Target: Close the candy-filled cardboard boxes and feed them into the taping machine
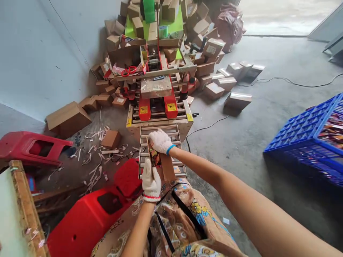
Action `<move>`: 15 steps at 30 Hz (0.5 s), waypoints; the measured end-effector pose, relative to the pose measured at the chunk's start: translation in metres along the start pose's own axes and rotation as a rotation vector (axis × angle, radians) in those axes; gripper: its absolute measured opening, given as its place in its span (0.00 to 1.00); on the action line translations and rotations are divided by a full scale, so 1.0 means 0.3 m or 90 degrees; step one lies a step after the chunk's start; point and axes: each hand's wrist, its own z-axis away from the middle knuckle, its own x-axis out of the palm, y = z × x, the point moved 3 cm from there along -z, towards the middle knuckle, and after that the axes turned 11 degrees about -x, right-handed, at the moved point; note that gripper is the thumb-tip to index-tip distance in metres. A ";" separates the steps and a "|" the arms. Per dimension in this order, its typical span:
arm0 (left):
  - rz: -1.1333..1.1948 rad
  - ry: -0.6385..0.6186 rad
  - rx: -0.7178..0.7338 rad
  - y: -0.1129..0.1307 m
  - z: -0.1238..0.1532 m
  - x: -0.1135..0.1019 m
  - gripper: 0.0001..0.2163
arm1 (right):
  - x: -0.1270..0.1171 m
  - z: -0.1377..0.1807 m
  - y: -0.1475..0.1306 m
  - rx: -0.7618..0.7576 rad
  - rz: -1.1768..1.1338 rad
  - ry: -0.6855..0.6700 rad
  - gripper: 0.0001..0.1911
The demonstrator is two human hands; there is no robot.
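Note:
A small open cardboard box (168, 167) sits on the roller conveyor (182, 170) right in front of my body. Colourful small packets (154, 155) show inside it. My left hand (151, 182), in a white knit glove with a red cuff edge, grips the box's near left side. Across the box's far end lies my right hand (161, 140), gloved in white with a blue cuff edge, its fingers curled over the cardboard there. The fingertips of the right hand are partly hidden.
Beyond the rollers stands a red carton-sealing machine (171, 107) with a taped box (155, 86) in it. Cartons (211, 48) pile up behind. Red plastic stools (80, 221) stand left, a blue crate (294, 135) of packets right. A cable (211, 125) crosses the floor.

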 end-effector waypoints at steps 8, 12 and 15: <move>-0.222 -0.377 0.209 0.131 -0.057 -0.044 0.33 | 0.019 -0.039 0.056 0.165 -0.360 0.219 0.19; -0.269 -0.469 0.170 0.192 -0.086 -0.069 0.36 | -0.021 -0.007 0.095 0.221 -0.418 0.295 0.27; -0.210 -0.497 0.103 0.181 -0.114 -0.080 0.39 | -0.022 0.115 0.099 0.241 -0.462 0.325 0.30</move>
